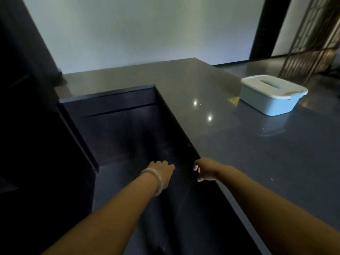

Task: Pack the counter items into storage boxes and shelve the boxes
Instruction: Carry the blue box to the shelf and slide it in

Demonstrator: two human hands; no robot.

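While box (272, 94) sits lidded, hands (162, 169) (205, 170) empty.

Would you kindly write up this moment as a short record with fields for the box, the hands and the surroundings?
box: light blue storage box, white lid on, standing on the grey counter, far right
left hand: left hand with pale bangle, held out over the dark lower surface, holding nothing
right hand: right hand at the counter edge, fingers loosely curled, holding nothing
background: white wall; lattice screen at right
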